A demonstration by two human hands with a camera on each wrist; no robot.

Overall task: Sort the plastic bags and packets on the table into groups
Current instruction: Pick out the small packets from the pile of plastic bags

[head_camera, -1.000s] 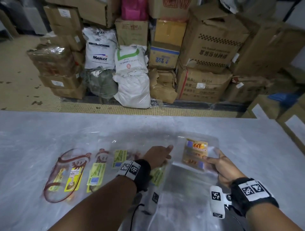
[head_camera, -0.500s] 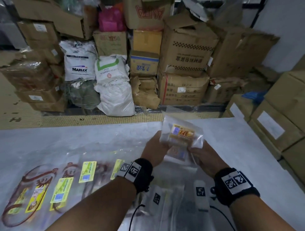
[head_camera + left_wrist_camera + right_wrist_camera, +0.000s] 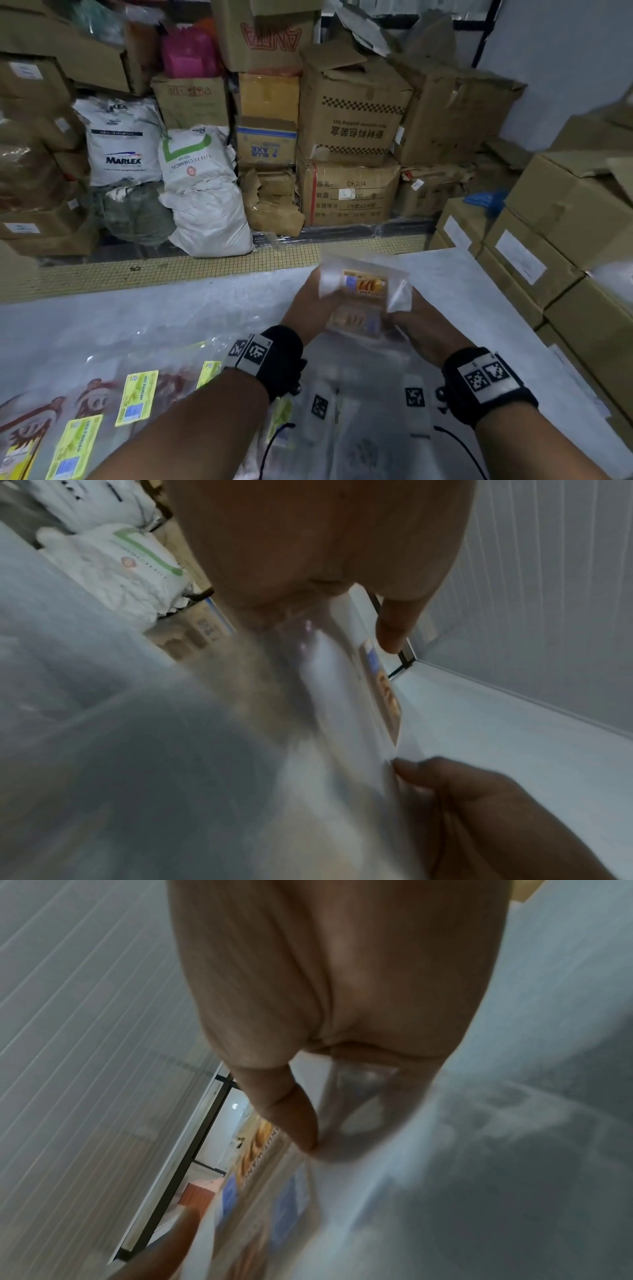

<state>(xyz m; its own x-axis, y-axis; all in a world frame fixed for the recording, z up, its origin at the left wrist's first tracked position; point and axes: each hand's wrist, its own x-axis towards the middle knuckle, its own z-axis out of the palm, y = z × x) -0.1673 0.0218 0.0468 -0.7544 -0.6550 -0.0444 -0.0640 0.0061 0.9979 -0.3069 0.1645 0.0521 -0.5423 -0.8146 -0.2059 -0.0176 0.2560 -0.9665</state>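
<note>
- While both hands work above the table [image 3: 178,308], the left hand's [image 3: 310,301] fingers curl round the left edge of a clear packet with an orange label [image 3: 364,284], thumb [image 3: 394,626] lying along the film.
- The right hand [image 3: 414,329] pinches the packet's right edge, thumb [image 3: 298,1123] pressed on the plastic over the fingers behind it.
- Both wrists are raised and turned inward, forearms coming in from about 7 and 5 o'clock, each with a black wristband [image 3: 277,359] carrying a marker.
- The packet is held off the table, tilted up toward the person, at about 1 o'clock from the middle of the head view.
- A second orange-printed packet [image 3: 356,320] shows through the film just below the label.
- On the table at 8 o'clock lie packets with yellow-green labels [image 3: 137,397] in a row.
- Only the head view shows the stacked cardboard boxes [image 3: 352,113] and white sacks [image 3: 205,192] at 12 o'clock.
- The wrist views alone show each thumb's grip close up, blurred.
</note>
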